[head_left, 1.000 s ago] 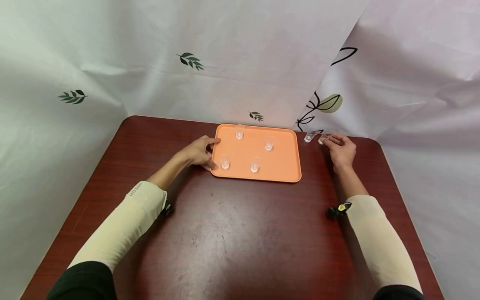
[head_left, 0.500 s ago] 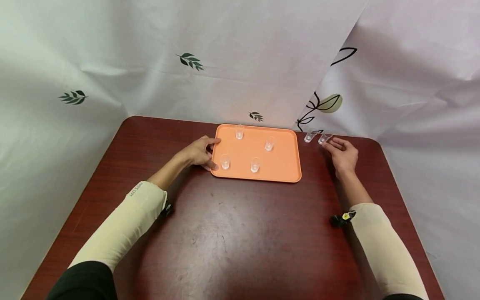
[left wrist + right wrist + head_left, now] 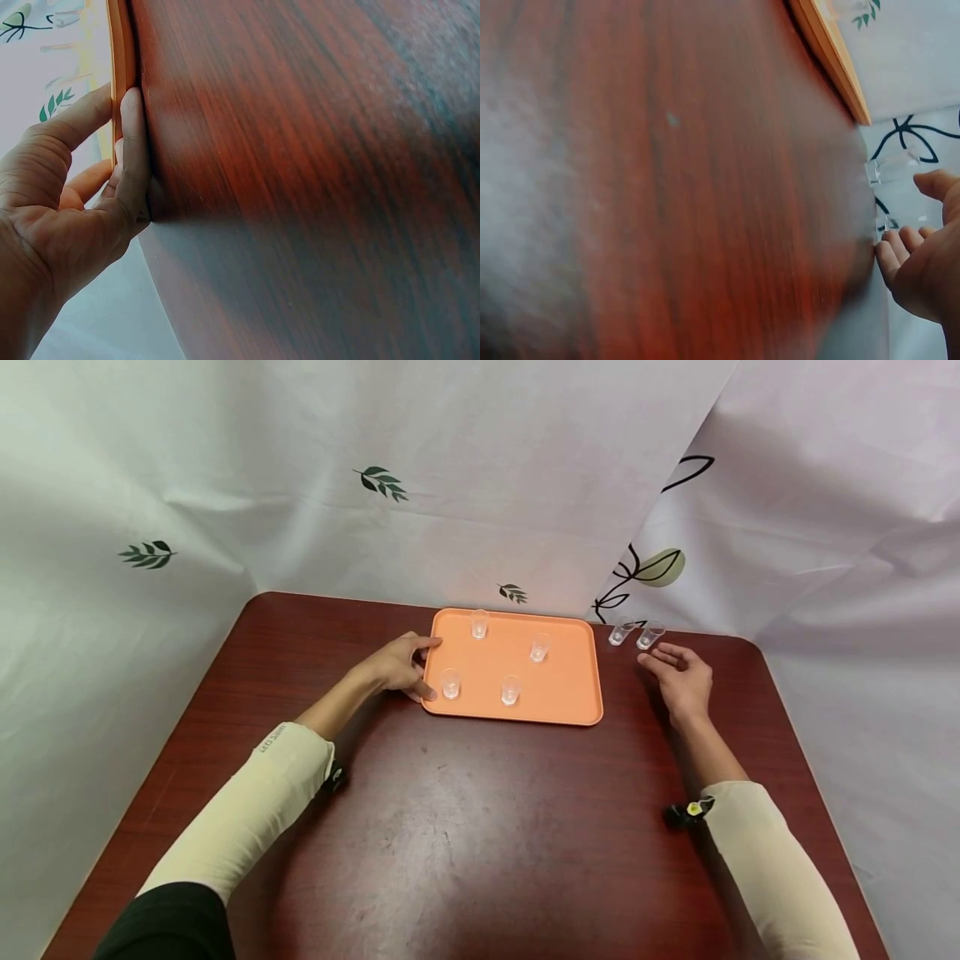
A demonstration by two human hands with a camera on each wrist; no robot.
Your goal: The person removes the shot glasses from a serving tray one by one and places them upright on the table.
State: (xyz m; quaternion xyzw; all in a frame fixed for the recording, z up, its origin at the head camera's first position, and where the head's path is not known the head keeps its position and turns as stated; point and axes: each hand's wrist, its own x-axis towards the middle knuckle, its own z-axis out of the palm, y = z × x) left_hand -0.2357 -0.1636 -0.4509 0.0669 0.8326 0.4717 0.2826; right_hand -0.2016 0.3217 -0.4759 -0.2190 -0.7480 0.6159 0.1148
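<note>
An orange tray (image 3: 555,693) lies near the table's back edge, with several small clear cups on it, among them one at the front left (image 3: 451,684). My left hand (image 3: 397,667) grips the tray's left edge; in the left wrist view its fingers pinch the tray rim (image 3: 124,45). Right of the tray two clear cups stand side by side, the left one (image 3: 619,632) and the right one (image 3: 649,637). Just in front of the right cup is my right hand (image 3: 682,681), fingers loosely bent and holding nothing. The right wrist view shows this hand (image 3: 926,262) beside both cups.
The dark red-brown table (image 3: 465,827) extends in front of the tray toward me. A pale curtain (image 3: 300,510) with leaf prints hangs along its back edge, and more pale cloth (image 3: 862,610) hangs at the right.
My right hand has let go of the right cup and drawn back slightly toward me. The cup now stands on the table beside the other one. My left hand and the tray have not moved.
</note>
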